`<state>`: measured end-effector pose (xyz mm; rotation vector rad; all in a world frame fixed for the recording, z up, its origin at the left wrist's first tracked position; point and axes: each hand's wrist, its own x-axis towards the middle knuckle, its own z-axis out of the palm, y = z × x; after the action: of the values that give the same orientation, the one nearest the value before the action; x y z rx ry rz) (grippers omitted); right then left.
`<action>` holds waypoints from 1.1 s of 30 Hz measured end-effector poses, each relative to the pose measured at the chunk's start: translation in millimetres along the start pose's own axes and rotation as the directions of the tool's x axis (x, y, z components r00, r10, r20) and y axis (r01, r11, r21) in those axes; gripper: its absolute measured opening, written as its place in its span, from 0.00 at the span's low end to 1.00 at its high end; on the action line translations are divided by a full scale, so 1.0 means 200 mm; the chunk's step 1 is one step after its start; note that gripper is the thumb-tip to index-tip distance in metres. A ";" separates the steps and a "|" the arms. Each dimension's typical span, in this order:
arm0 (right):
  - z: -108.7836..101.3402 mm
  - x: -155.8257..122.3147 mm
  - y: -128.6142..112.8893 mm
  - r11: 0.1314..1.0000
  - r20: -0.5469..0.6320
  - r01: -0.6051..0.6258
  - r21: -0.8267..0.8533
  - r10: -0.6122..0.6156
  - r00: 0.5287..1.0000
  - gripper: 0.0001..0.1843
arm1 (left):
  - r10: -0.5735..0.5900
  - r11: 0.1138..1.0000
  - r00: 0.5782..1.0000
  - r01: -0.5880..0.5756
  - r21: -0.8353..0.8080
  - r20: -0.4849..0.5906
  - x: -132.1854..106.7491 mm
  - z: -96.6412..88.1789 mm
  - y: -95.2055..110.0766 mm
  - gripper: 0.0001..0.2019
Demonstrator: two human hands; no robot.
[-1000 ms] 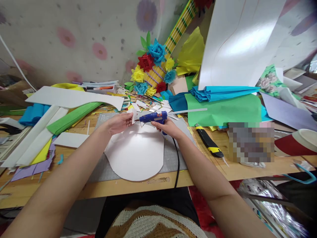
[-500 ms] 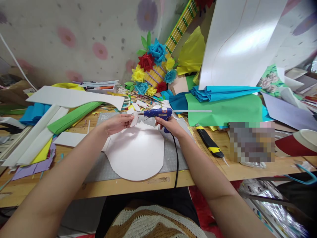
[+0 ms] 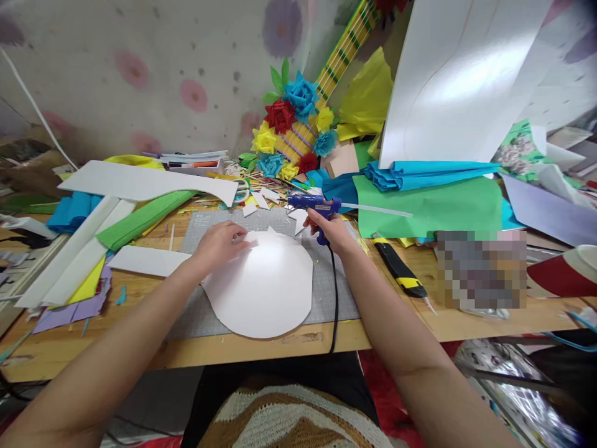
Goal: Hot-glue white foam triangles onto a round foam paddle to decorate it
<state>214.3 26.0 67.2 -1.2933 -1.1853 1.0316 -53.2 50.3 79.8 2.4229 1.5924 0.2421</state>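
My right hand point(image 3: 330, 229) grips a blue hot glue gun point(image 3: 311, 202), its nozzle pointing left and a long pale glue stick point(image 3: 377, 210) sticking out of its back. At the upper left edge of a rounded white foam board piece point(image 3: 265, 289), my left hand point(image 3: 222, 244) pinches a small white foam board scrap point(image 3: 252, 238). That scrap is low over the larger piece; whether they touch I cannot tell. The rounded piece lies on a grey cutting mat point(image 3: 329, 292). Small white offcuts point(image 3: 261, 199) lie beyond the glue gun's nozzle.
A black and yellow utility knife point(image 3: 400, 269) lies right of my right forearm. Behind stands a yellow paper guitar point(image 3: 342, 56) with paper flowers. A large white board point(image 3: 457, 81) leans at the back right. Green crepe paper point(image 3: 144, 219) and white strips lie left. A paper cup point(image 3: 562, 272) stands far right.
My left hand has lowered the small scrap from beside the nozzle down to the rounded piece. The glue gun has moved right and slightly up, away from the left hand.
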 end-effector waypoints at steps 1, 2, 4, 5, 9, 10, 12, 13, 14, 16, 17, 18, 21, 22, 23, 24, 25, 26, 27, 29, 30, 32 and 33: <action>0.00 0.00 0.00 1.000 0.005 -0.002 -0.005 0.002 1.000 0.26 | -0.016 1.000 1.000 0.016 0.006 -0.001 0.00 0.00 0.00 0.14; 0.00 0.00 0.01 1.000 0.009 -0.001 -0.004 0.001 1.000 0.26 | -0.031 0.999 1.000 0.031 0.011 -0.002 0.00 0.01 0.00 0.15; 0.00 0.01 0.02 1.000 0.015 0.009 0.009 -0.009 1.000 0.26 | -0.051 0.998 0.999 0.051 0.023 0.001 0.00 0.01 0.00 0.14; 0.00 0.01 0.02 1.000 0.018 0.013 0.015 -0.013 1.000 0.26 | -0.058 0.998 0.998 0.058 0.032 0.007 0.01 0.01 0.01 0.14; 0.00 0.02 0.03 1.000 0.024 0.020 0.023 -0.020 1.000 0.27 | -0.074 0.996 0.997 0.073 0.042 0.009 0.01 0.02 0.03 0.15; 0.00 0.02 0.03 1.000 0.025 0.019 0.021 -0.019 1.000 0.27 | -0.078 0.996 0.997 0.078 0.040 -0.001 0.01 0.02 0.03 0.15; 0.00 0.02 0.03 1.000 0.029 0.013 0.017 -0.014 0.999 0.27 | -0.091 0.995 0.996 0.091 0.036 -0.020 0.02 0.03 0.04 0.15; 0.00 0.02 0.03 1.000 0.030 0.007 0.014 -0.008 1.000 0.27 | -0.100 0.994 0.995 0.100 0.033 -0.024 0.02 0.04 0.04 0.15; 0.00 0.02 0.03 1.000 0.026 0.003 0.015 -0.003 1.000 0.27 | -0.109 0.994 0.994 0.109 0.030 -0.026 0.02 0.04 0.04 0.15; 0.01 0.02 0.03 1.000 0.019 -0.003 0.028 0.002 1.000 0.26 | -0.124 0.992 0.992 0.124 0.024 -0.020 0.02 0.05 0.05 0.15; 0.01 0.02 0.03 0.999 0.016 -0.001 0.037 0.001 1.000 0.26 | -0.125 0.992 0.992 0.125 0.024 -0.018 0.02 0.05 0.05 0.15; 0.01 0.02 0.03 0.999 0.013 0.003 0.045 -0.003 1.000 0.26 | -0.120 0.992 0.993 0.121 0.027 -0.018 0.02 0.06 0.05 0.15; 0.01 0.02 0.04 0.999 0.018 0.013 0.048 -0.014 1.000 0.26 | -0.091 0.995 0.995 0.093 0.044 -0.035 0.01 0.06 0.05 0.15; 0.00 0.02 0.04 0.999 0.022 0.013 0.044 -0.014 1.000 0.26 | -0.085 0.995 0.995 0.087 0.047 -0.044 0.00 0.06 0.05 0.15; 0.00 0.02 0.04 0.999 0.026 0.012 0.041 -0.013 1.000 0.26 | -0.084 0.995 0.995 0.087 0.047 -0.052 0.00 0.06 0.06 0.15; 0.00 0.02 0.04 0.999 0.028 0.012 0.041 -0.013 1.000 0.26 | -0.085 0.995 0.995 0.088 0.047 -0.058 -0.01 0.07 0.06 0.16; 0.00 0.02 0.04 0.999 0.028 0.014 0.044 -0.015 0.999 0.26 | -0.086 0.995 0.994 0.088 0.046 -0.062 -0.01 0.07 0.06 0.16; 0.00 0.02 0.04 0.999 0.027 0.015 0.047 -0.016 0.999 0.26 | -0.085 0.995 0.994 0.088 0.043 -0.064 -0.01 0.07 0.06 0.16; 0.00 0.02 0.04 0.999 0.024 0.015 0.051 -0.017 1.000 0.26 | -0.085 0.995 0.994 0.088 0.038 -0.063 -0.01 0.07 0.05 0.16; 0.00 0.02 0.04 0.998 0.021 0.010 0.057 -0.011 1.000 0.26 | -0.091 0.995 0.994 0.093 0.025 -0.055 -0.02 0.08 0.05 0.16; 0.00 0.02 0.04 0.998 0.022 0.006 0.058 -0.007 1.000 0.26 | -0.097 0.995 0.994 0.098 0.017 -0.052 -0.02 0.08 0.05 0.17; 0.00 0.02 0.04 0.998 0.027 0.004 0.058 -0.005 1.000 0.26 | -0.106 0.994 0.993 0.106 0.004 -0.055 -0.02 0.09 0.04 0.17; 0.00 0.02 0.04 0.998 0.028 0.005 0.057 -0.007 1.000 0.26 | -0.108 0.994 0.992 0.108 0.000 -0.061 -0.02 0.09 0.04 0.17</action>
<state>215.7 30.2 59.5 -1.2333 -1.1725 1.0752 -42.9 42.2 64.7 2.3434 1.7443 0.2966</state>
